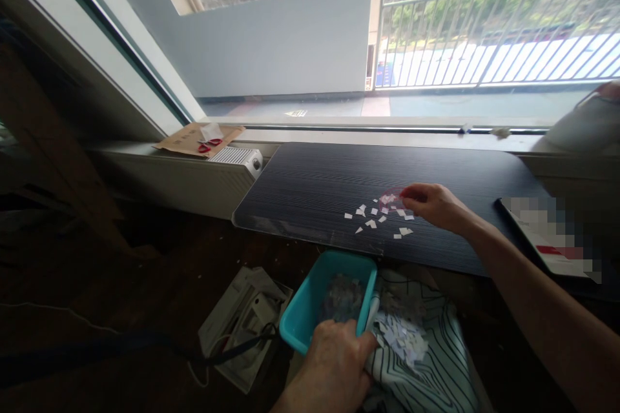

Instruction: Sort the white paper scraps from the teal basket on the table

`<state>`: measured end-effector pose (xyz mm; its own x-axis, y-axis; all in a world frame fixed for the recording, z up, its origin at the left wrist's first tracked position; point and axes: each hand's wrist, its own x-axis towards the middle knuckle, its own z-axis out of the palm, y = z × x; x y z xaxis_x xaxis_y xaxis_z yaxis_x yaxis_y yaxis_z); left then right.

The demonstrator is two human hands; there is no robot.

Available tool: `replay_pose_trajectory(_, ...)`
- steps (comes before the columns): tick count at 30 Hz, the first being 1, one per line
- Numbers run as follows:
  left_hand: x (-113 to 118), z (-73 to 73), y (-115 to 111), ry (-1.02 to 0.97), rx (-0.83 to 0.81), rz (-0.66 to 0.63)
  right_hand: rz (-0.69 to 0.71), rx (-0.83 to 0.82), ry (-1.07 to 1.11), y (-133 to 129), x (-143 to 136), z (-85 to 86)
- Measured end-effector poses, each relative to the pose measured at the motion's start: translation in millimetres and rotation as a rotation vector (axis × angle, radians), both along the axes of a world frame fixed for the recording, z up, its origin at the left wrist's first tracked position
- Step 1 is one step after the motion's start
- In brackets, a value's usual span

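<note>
My left hand (339,361) is closed on the near rim of a turquoise bin (303,290), which has small pale scraps inside. Over the dark tabletop (314,174), my right hand (429,203) is closed on a small, clear, pink-edged object (387,200). White paper pieces (372,224) lie scattered around and to the left of that hand. More paper scraps (404,339) rest on a striped cloth (436,387) to the right of the bin.
A blurred-out device (552,239) lies at the table's right end. Red-handled scissors (210,144) rest on brown paper (179,141) at the windowsill, beside a white radiator (227,171). An open box (247,322) stands on the floor left of the bin.
</note>
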<state>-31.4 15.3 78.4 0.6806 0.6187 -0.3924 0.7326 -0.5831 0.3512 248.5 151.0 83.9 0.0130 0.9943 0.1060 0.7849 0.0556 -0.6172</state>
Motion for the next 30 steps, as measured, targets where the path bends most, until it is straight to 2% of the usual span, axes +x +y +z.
replay_pose_trajectory(2, 1, -1.1, 1, 0.012, -0.009, -0.012, -0.01, -0.009, -0.036, -5, 11, 0.3)
replay_pose_trajectory(6, 3, -4.0, 2, 0.009, -0.023, -0.021, -0.159, 0.056, -0.055, -13, 25, 1.9)
replay_pose_trajectory(11, 2, -8.6, -1, -0.009, -0.011, -0.003, -0.164, 0.008, -0.09, -29, 36, 4.1)
replay_pose_trajectory(15, 2, -9.6, -2, -0.015, 0.006, 0.008, -0.231, 0.028, -0.123, -35, 40, 4.6)
replay_pose_trajectory(18, 3, -8.5, -3, -0.016, 0.018, -0.01, -0.259, 0.061, -0.063, -29, 35, 4.9)
replay_pose_trajectory(22, 3, -8.7, -4, -0.014, 0.032, -0.001, -0.186, 0.037, 0.015, -14, 25, 1.9)
replay_pose_trajectory(25, 1, -10.4, -5, -0.012, 0.032, 0.01, -0.147, 0.008, -0.034, -6, 22, -1.0)
replay_pose_trajectory(30, 0, -12.2, -5, -0.007, 0.021, 0.008, -0.201, 0.057, -0.076, 5, 18, -0.6)
